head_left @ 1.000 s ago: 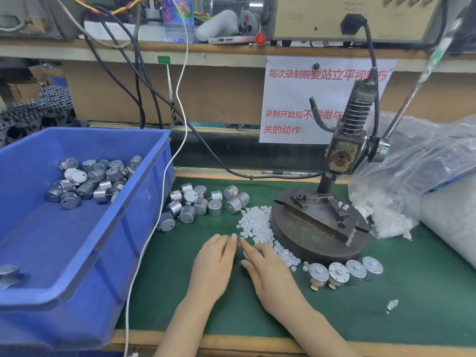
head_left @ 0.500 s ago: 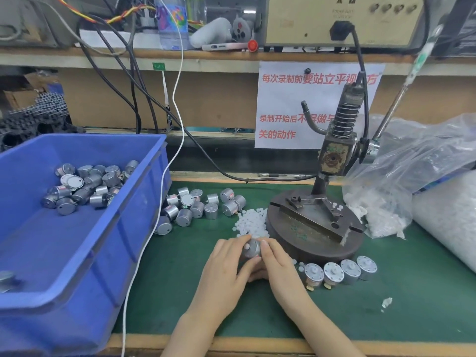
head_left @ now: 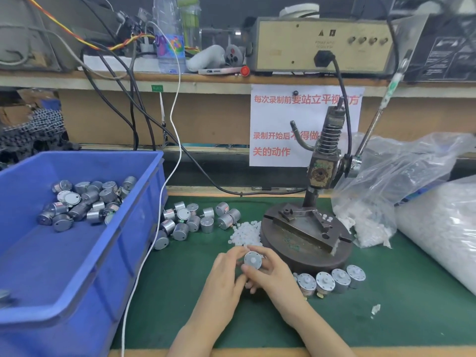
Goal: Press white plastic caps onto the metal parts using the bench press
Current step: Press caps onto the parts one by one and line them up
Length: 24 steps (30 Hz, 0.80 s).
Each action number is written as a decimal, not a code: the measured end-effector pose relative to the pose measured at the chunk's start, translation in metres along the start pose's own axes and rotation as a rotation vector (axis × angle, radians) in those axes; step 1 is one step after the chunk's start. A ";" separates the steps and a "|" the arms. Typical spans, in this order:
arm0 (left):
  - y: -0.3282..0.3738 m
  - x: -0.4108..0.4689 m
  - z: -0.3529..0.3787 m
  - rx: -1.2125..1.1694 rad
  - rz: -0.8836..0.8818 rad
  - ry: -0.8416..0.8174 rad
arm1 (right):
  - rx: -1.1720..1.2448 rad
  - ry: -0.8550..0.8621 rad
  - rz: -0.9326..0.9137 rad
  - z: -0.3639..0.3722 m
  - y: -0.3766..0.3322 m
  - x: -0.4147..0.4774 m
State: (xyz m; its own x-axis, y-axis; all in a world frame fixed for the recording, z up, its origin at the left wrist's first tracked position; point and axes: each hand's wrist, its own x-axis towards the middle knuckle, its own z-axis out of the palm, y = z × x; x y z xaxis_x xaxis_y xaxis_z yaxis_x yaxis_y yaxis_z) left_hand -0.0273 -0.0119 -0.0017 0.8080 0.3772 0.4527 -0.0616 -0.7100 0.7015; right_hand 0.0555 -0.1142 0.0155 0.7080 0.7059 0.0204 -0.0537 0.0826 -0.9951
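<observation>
Both hands hold one round metal part (head_left: 253,260) just in front of the bench press, its flat face up with a white plastic cap at its centre. My left hand (head_left: 225,275) grips its left side and my right hand (head_left: 273,275) pinches its right side. The bench press (head_left: 306,235) stands right behind, with its round dark base and its lever handle (head_left: 371,130) slanting up to the right. A heap of loose white caps (head_left: 244,231) lies left of the base. Several capped parts (head_left: 332,279) stand in a row in front of the base.
A blue bin (head_left: 77,274) with several metal parts fills the left. More loose metal parts (head_left: 195,220) lie on the green mat beside it. A white cable (head_left: 144,256) runs down along the bin. Plastic bags of white caps (head_left: 412,202) lie at the right.
Both hands came together from the cap heap around one metal part and lifted it slightly, face up, with a cap now on its centre.
</observation>
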 end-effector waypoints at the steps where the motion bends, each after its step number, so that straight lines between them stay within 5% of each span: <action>1: -0.001 0.000 0.000 0.003 0.000 -0.007 | 0.009 0.003 0.006 -0.001 0.000 0.000; 7: -0.004 0.002 0.002 0.048 -0.014 -0.033 | -0.059 0.053 -0.007 -0.003 0.002 0.002; 15: -0.012 0.005 0.008 0.428 0.043 -0.153 | -0.132 0.430 -0.098 -0.040 -0.029 0.006; 24: -0.013 0.003 0.010 0.542 0.080 -0.226 | -0.854 0.635 -0.185 -0.090 -0.047 0.036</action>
State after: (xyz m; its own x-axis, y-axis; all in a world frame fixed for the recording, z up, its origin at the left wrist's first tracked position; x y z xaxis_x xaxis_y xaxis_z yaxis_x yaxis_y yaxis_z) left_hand -0.0179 -0.0080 -0.0149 0.9216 0.2162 0.3225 0.1326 -0.9559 0.2620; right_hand 0.1472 -0.1560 0.0543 0.9038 0.2191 0.3677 0.4262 -0.5408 -0.7252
